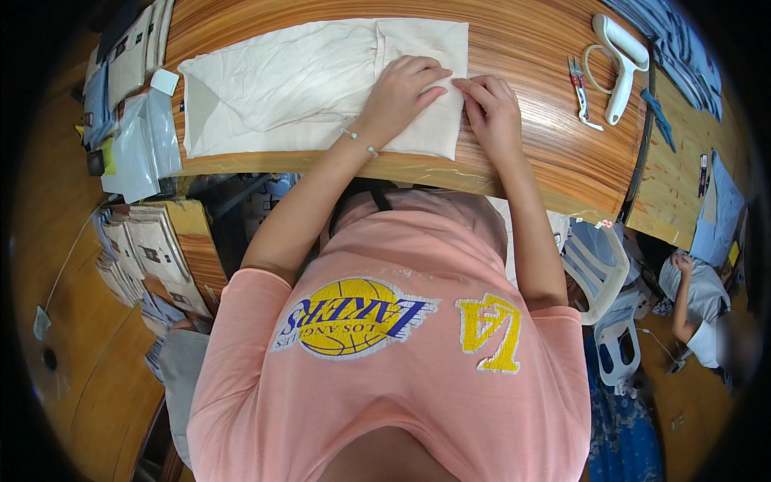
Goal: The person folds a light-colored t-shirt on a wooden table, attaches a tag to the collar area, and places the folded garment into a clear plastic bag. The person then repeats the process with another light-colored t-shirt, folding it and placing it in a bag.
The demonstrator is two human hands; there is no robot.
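Note:
A cream cloth garment [321, 88], folded into a long flat shape, lies across the wooden table in front of me. Its left part is wrinkled, while a smoother folded panel forms the right end. My left hand [401, 95] rests on that panel, thumb and fingers apart and pointing right. At the garment's right edge, the fingers of my right hand [491, 104] are bent and drawn together, their tips meeting the cloth border. Whatever sits between those fingertips is too small to make out. The two hands' fingertips almost meet.
Right of the garment lie a white lint roller [621, 68], red-handled thread snips [578, 84] and a tape ring [594, 71]. Blue folded clothes [683, 48] are at the far right. Clear plastic bags [144, 145] and packed garments [132, 60] stand left. Another person [699, 297] sits at right.

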